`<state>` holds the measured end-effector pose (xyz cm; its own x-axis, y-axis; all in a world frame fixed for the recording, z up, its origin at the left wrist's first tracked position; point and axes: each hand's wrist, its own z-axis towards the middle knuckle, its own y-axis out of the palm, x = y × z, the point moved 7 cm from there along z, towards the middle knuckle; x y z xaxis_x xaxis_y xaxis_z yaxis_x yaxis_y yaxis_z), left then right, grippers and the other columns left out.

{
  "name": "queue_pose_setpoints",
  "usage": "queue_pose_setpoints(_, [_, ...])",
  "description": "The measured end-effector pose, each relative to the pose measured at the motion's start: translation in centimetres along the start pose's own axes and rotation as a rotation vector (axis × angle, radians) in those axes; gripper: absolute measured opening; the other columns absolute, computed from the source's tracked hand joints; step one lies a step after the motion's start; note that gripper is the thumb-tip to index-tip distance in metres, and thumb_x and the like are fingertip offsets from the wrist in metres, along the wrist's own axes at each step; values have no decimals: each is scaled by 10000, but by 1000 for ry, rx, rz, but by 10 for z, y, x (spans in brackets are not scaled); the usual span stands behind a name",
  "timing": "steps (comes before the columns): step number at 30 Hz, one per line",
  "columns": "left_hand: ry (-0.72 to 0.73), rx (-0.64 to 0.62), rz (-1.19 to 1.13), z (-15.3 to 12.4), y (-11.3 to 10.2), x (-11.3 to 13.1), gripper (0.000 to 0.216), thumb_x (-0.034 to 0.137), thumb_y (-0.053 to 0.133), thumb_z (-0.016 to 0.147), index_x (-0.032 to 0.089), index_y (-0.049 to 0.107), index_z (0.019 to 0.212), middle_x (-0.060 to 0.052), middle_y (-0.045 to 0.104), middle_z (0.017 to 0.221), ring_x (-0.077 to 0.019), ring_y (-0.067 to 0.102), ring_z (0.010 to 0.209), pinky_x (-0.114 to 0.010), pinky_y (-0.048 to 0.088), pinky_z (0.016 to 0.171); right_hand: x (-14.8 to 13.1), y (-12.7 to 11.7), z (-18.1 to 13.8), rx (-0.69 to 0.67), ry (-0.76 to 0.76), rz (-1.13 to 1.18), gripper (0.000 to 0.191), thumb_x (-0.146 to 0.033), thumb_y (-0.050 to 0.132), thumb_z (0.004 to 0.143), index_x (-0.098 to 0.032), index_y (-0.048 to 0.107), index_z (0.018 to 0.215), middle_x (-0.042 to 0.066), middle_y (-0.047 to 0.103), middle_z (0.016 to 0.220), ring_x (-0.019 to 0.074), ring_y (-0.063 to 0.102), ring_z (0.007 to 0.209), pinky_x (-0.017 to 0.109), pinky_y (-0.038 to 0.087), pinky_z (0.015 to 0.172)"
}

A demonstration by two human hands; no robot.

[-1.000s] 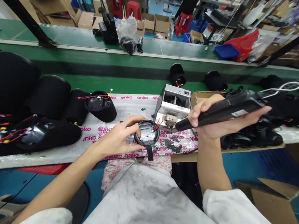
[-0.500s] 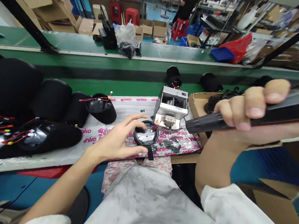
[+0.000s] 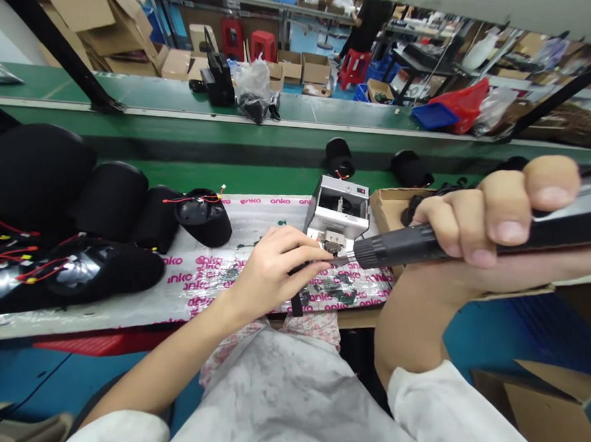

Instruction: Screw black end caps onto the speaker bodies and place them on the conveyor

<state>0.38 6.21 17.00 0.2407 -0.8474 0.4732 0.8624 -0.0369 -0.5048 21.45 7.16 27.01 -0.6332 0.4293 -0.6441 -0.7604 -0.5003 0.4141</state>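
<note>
My right hand (image 3: pixel 499 210) is wrapped round a black electric screwdriver (image 3: pixel 399 247), held sideways with its bit pointing left. My left hand (image 3: pixel 283 263) is closed, its fingertips pinched at the end of the bit (image 3: pixel 344 260). Whether a small screw is also between them I cannot tell. Just behind the bit stands a silver screw feeder (image 3: pixel 339 207) with an open top. The round black part with red wires is hidden under my left hand; only a black strip (image 3: pixel 297 306) shows below it.
Black fabric-covered speaker housings with red wires (image 3: pixel 203 215) crowd the left; others (image 3: pixel 339 157) stand at the back. An open cardboard box (image 3: pixel 391 203) sits right of the feeder. Printed foam sheet (image 3: pixel 182 277) covers the bench. A black post (image 3: pixel 61 43) rises at the left.
My left hand has moved right and up from the round black part, and its open fingers have closed at the bit. The screwdriver has shifted slightly left, its bit now in sight.
</note>
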Motion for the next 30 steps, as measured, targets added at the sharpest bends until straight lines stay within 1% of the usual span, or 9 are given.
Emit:
queue_pose_setpoints(3, [-61, 28, -24, 0, -2, -3, 50, 176, 814, 1015, 174, 800, 1063, -55, 848, 1009, -204, 789, 929, -361, 553, 834, -2, -2, -4, -17, -17, -4, 338, -413, 770, 1017, -159, 634, 840, 79, 781, 777, 189, 707, 565, 300, 505, 557])
queue_pose_setpoints(6, [-111, 57, -49, -1, -5, -6, 76, 194, 872, 968, 171, 807, 998, -41, 853, 960, -193, 799, 888, -354, 555, 842, -2, 1, -7, -27, -37, -27, 336, -338, 770, 1011, -203, 552, 793, 85, 788, 801, 196, 734, 580, 305, 520, 563])
queue_pose_setpoints(8, [-143, 65, -63, -1, -5, -8, 83, 197, 888, 951, 171, 814, 981, -40, 856, 949, -191, 804, 879, -351, 573, 856, -3, 8, -9, -31, -70, -108, 326, -374, 772, 1007, -183, 611, 797, 67, 774, 768, 189, 736, 576, 301, 525, 538])
queue_pose_setpoints(11, [-194, 67, -90, -2, -4, -12, 79, 176, 893, 939, 173, 830, 987, -46, 862, 960, -189, 811, 882, -331, 612, 858, -5, 20, -12, -2, -115, -293, 326, -436, 746, 1035, -138, 775, 905, 18, 745, 706, 166, 698, 512, 320, 538, 478])
queue_pose_setpoints(15, [-254, 76, -122, -4, -2, -18, 92, 152, 901, 924, 172, 851, 998, -50, 866, 969, -186, 816, 888, -311, 640, 861, -3, 30, -16, -16, -77, -451, 104, -307, 790, 1015, -215, 813, 971, -34, 749, 711, 140, 648, 427, 331, 532, 395])
queue_pose_setpoints(18, [-258, 71, -117, -5, 0, -19, 82, 148, 902, 924, 171, 857, 988, -50, 865, 962, -187, 814, 888, -316, 642, 865, 1, 32, -17, -87, -83, -450, 94, -300, 821, 983, -233, 810, 1048, -40, 767, 761, 145, 670, 453, 338, 544, 392])
queue_pose_setpoints(22, [-261, 56, -114, -4, 0, -19, 87, 139, 900, 925, 186, 850, 978, -36, 862, 953, -184, 809, 877, -323, 641, 855, 5, 28, -16, -36, -138, -384, 149, -331, 758, 1031, -194, 811, 1003, -28, 759, 723, 135, 640, 419, 312, 510, 370])
queue_pose_setpoints(25, [-269, 52, -118, -3, -1, -19, 84, 133, 895, 929, 182, 828, 941, -30, 851, 922, -186, 802, 858, -322, 635, 824, 7, 29, -14, -33, -167, -354, 129, -310, 793, 1005, -185, 822, 990, -18, 757, 708, 131, 623, 396, 297, 501, 357])
queue_pose_setpoints(30, [-260, 30, -80, -1, -2, -18, 112, 150, 884, 943, 182, 788, 894, -24, 827, 882, -189, 778, 821, -328, 612, 787, 13, 36, -14, -67, -105, -375, 121, -238, 859, 932, -184, 852, 1040, -6, 774, 737, 153, 655, 431, 315, 554, 403])
